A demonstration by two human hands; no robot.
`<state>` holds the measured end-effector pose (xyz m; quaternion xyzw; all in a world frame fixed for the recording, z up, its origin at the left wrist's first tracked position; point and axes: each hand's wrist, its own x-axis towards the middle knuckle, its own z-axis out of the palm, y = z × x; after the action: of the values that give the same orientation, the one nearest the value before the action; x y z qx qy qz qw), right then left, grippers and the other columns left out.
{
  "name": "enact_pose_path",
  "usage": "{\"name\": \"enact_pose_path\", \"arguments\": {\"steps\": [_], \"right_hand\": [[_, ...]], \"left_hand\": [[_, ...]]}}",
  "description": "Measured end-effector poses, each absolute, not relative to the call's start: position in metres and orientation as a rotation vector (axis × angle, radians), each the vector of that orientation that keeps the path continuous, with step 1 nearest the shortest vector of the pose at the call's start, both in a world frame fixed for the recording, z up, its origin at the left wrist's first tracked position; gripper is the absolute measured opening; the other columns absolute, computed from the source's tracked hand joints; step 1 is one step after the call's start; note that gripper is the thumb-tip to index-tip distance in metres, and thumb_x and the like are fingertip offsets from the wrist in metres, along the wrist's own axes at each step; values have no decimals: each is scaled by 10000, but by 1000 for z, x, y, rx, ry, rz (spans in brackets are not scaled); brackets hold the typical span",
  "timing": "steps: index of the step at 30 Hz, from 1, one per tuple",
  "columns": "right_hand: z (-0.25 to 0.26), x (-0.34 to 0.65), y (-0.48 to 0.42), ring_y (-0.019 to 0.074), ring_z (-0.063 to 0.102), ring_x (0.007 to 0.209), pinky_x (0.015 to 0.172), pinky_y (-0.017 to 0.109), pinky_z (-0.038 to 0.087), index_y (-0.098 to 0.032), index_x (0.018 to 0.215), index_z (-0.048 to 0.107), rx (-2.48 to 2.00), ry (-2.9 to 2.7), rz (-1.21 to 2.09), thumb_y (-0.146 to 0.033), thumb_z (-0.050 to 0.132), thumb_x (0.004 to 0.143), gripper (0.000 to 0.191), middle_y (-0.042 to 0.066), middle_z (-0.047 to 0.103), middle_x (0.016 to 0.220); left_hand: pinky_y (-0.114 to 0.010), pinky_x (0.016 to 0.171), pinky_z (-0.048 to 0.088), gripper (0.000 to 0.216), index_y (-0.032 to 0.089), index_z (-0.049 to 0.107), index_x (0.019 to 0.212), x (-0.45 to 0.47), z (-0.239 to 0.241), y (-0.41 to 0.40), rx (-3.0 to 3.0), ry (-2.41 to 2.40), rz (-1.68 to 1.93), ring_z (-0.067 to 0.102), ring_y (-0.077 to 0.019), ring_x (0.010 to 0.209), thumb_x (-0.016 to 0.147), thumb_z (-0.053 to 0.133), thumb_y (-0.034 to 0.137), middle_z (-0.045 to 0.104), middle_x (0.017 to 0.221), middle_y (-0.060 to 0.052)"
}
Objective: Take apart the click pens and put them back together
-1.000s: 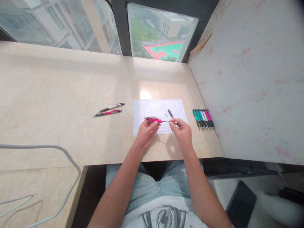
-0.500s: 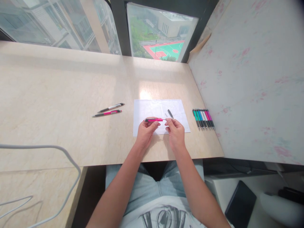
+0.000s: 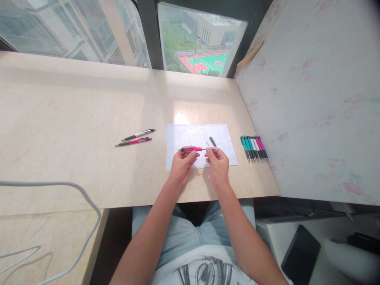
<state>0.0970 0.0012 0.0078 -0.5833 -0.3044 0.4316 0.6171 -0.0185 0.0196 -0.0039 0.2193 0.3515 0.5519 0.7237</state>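
Left hand had its thumb and fingers clamped on a bright pink plastic pen barrel with a black end, held about level above the near part of a white rectangular sheet of paper. Right hand had thumb and fingertips pinched together on a thin, dark, straight rod, in line with the barrel's right end; its far end poked out past the fingers. Whether the rod sat inside the barrel or only met it, couldn't tell. Hands were near each other, apart. On the paper, just beyond the right hand, lay a short black cylindrical piece, with a tiny pale piece beside it, too small to make out. Left of the paper, two pens lay on the beige marbled tabletop: a white-and-black one and, nearer the person, a pink-and-black one. Right of the paper, near the floral-papered wall, was a side-by-side row of green, blue, white and pink-purple pens with black grips.
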Motion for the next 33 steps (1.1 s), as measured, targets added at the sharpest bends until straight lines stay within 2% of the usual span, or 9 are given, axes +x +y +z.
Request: {"name": "enact_pose_path", "arguments": {"steps": [6, 12, 15, 18, 22, 28, 33], "right_hand": [[9, 97, 1, 117, 527, 657, 579, 250, 416, -185, 824, 667, -1330, -710, 998, -468, 725, 771, 294, -10, 604, 717], [3, 107, 1, 157, 596, 759, 707, 300, 480, -197, 1051, 691, -1411, -1062, 987, -369, 679, 807, 298, 15, 672, 830], [0, 121, 8, 171, 591, 738, 764, 341, 481, -181, 998, 707, -1672, -1355, 715, -286, 601, 838, 219, 52, 700, 898], [1, 134, 20, 197, 603, 788, 796, 355, 461, -187, 1086, 691, -1891, -1616, 367, -206, 545, 858, 271, 87, 702, 1024], [8, 135, 36, 249, 613, 964, 754, 335, 440, -205, 1183, 648, -2060, -1871, 141, -166, 531, 879, 328, 119, 682, 1104], [9, 123, 50, 235, 622, 871, 668, 317, 409, -199, 1125, 648, -2198, -2011, 78, -123, 423, 943, 298, 130, 679, 1016], [7, 124, 44, 240, 624, 881, 694, 324, 417, -182, 1138, 653, -2151, -2075, 129, -95, 434, 929, 315, 142, 658, 1053]], "left_hand": [[-226, 736, 497, 252, 168, 717, 905, -20, -3, 20, 479, 767, 1204, 651, -98, 757, 695, 847, 216, 760, 964, -55], [-177, 670, 491, 272, 161, 712, 928, -22, -5, 21, 388, 757, 1243, 638, -74, 735, 696, 849, 203, 745, 897, -30], [-161, 649, 493, 280, 165, 711, 947, -23, -6, 23, 342, 751, 1260, 631, -63, 721, 703, 845, 198, 739, 893, -23], [-154, 646, 498, 284, 165, 709, 943, -23, -7, 23, 317, 739, 1264, 629, -58, 717, 699, 849, 197, 735, 886, -20], [-146, 648, 501, 291, 160, 709, 934, -24, -7, 24, 303, 701, 1273, 629, -53, 722, 689, 857, 205, 732, 895, -21], [-152, 641, 505, 298, 166, 702, 947, -24, -8, 23, 316, 730, 1254, 629, -56, 713, 697, 855, 216, 728, 861, -13], [-151, 652, 504, 282, 157, 707, 948, -24, -8, 23, 311, 715, 1263, 626, -55, 715, 708, 846, 206, 724, 859, -17]]}}
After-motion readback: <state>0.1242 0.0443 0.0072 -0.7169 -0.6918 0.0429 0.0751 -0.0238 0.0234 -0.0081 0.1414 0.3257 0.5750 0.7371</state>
